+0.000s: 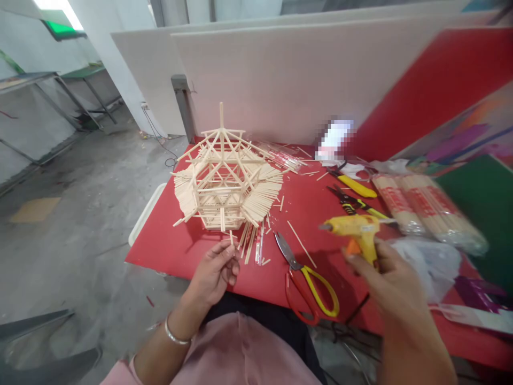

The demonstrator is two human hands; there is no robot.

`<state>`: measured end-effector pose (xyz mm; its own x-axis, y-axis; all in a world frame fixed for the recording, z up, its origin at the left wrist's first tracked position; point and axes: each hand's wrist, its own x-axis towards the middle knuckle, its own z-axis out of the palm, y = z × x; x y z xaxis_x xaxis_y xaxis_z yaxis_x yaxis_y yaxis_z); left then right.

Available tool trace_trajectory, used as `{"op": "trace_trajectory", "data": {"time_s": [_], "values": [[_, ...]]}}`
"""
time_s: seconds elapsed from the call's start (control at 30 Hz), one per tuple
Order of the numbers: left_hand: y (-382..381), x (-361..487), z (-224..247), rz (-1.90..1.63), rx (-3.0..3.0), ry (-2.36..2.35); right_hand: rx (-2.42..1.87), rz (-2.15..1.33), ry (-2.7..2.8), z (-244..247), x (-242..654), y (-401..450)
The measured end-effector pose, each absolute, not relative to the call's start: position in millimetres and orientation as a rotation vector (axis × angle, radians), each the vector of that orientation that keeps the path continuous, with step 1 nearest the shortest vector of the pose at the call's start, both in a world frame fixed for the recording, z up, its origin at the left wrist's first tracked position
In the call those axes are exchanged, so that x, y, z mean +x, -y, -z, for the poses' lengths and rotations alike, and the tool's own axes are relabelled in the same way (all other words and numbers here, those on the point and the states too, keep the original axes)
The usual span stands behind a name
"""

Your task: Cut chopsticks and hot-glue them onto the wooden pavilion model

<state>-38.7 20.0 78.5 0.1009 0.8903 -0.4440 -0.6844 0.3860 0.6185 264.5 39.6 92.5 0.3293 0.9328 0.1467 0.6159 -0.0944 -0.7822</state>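
My left hand (218, 267) is closed in a pinch on a short wooden stick (231, 238), held upright just in front of the stick model (223, 176). That model is a tiered, roofed frame of pale sticks with a spike on top, standing on the red table. Over the table's right part, my right hand (380, 267) grips a yellow hot glue gun (356, 227) with an orange trigger, its nozzle pointing left. Scissors (306, 283) with one yellow and one red handle lie between my hands. Loose sticks (250, 240) are strewn beside the model.
Pliers (355, 185) and cutters (350, 203) lie behind the glue gun. Bundled sticks in plastic (433, 206) and a crumpled clear bag (427, 264) are at the right. White boards (280, 85) lean behind the red table (176, 251). A blurred-out bright thing (334, 140) stands at the back.
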Motion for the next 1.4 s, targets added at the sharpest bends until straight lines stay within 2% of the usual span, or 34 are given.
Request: {"op": "trace_trajectory", "data": {"time_s": [0.07,0.13,0.2,0.37,0.53,0.7,1.4], "values": [[-21,-36,-78,-1.172,0.289,-0.837,-1.617,-0.66,1.378,-113,245,-23],[-20,-35,-77,-1.16,0.298,-0.802,-1.508,-0.664,1.463,-132,222,-16],[-18,-34,-77,-1.153,0.305,-0.781,-1.522,-0.408,1.576,-144,199,-17],[-18,-36,-78,-1.141,0.3,-0.761,-1.538,0.547,1.791,-154,155,-43],[-25,-39,-83,-1.13,0.299,-0.744,-1.342,0.955,1.97,-163,132,-64],[-31,-41,-82,-1.114,0.283,-0.716,-1.318,1.035,2.033,-164,122,-70],[-34,-43,-77,-1.115,0.29,-0.728,-1.285,0.957,2.101,-158,117,-77]]}}
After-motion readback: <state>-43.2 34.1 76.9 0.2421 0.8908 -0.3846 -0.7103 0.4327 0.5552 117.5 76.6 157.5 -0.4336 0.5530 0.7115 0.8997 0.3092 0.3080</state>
